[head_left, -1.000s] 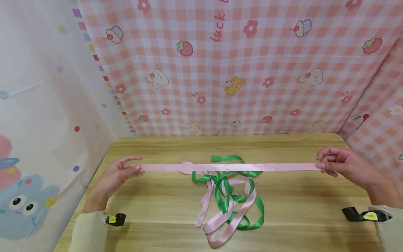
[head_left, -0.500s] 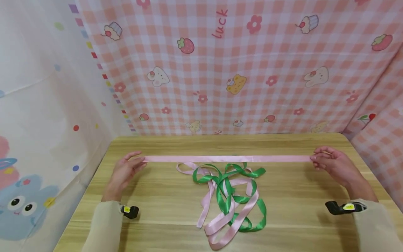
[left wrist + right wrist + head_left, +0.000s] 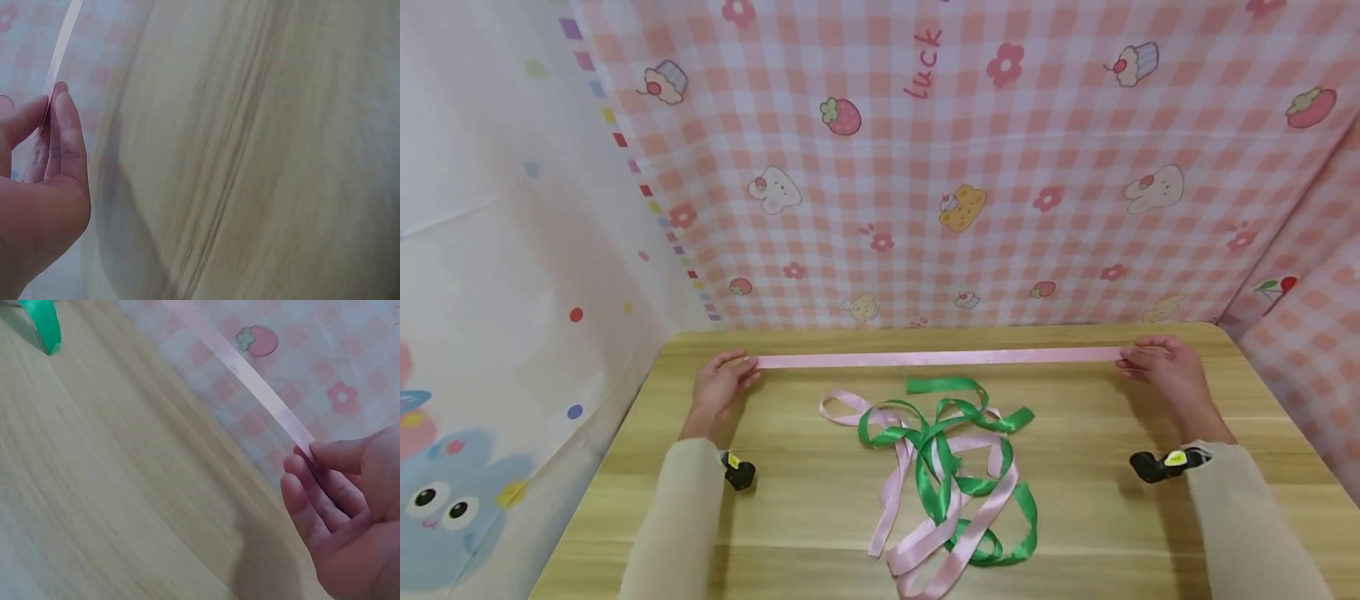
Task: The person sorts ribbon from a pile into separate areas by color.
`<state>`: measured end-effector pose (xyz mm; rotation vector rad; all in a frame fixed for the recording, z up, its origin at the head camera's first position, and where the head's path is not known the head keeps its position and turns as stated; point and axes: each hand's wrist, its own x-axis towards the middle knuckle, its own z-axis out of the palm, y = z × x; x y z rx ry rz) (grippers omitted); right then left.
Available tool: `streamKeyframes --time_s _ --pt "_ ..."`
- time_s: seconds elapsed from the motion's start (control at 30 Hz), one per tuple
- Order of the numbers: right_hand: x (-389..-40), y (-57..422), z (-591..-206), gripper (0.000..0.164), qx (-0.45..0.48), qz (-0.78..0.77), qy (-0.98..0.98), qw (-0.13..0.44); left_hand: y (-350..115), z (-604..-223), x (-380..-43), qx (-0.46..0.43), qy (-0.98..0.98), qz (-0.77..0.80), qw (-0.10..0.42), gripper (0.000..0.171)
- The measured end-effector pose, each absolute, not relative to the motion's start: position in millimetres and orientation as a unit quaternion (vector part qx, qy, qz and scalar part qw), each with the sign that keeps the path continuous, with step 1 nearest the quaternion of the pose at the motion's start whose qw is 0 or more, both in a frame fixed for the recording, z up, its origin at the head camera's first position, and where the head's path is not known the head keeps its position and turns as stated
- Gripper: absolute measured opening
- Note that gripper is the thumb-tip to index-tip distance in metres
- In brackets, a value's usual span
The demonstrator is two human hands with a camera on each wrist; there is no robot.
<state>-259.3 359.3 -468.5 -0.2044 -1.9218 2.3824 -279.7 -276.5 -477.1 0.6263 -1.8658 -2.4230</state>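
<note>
A pink satin ribbon [image 3: 940, 358] is stretched straight across the far part of the table, and the right wrist view shows it raised off the surface. My left hand [image 3: 722, 387] pinches its left end between thumb and fingers, as the left wrist view also shows. At the other end, my right hand [image 3: 1168, 379] pinches the ribbon between thumb and fingertips. Nearer to me, a loose tangle of green ribbon [image 3: 928, 487] and pink ribbon [image 3: 992, 508] lies on the wood, between my two forearms.
The wooden table [image 3: 805, 500] reaches back to a pink checked cloth [image 3: 865, 183] hanging behind it. A white printed cloth [image 3: 512, 250] hangs on the left. Each wrist carries a small black camera, such as the left one [image 3: 741, 475].
Both hands have moved away from me toward the table's far edge and slightly closer together, taking the taut pink ribbon along. The tangle is fully uncovered now and lies in about the same place.
</note>
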Motion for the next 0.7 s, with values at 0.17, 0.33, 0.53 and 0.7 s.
streamKeyframes --time_s 0.17,0.33,0.53,0.7 --pt "-274 351 -475 0.024 -0.176 0.716 -0.673 0.054 -271 -483 -291 0.239 -0.589 -0.771 0.025 0.043" --pt "-286 346 -484 0.025 -0.232 0.706 -0.667 0.056 -266 -488 -300 0.267 -0.590 -0.760 0.053 0.046" --pt "-291 344 -493 0.018 -0.280 0.637 -0.717 0.047 -258 -492 -304 0.282 -0.610 -0.737 0.067 0.034" --pt "-294 341 -495 0.018 -0.301 0.600 -0.740 0.046 -253 -491 -306 0.288 -0.632 -0.716 0.073 0.033"
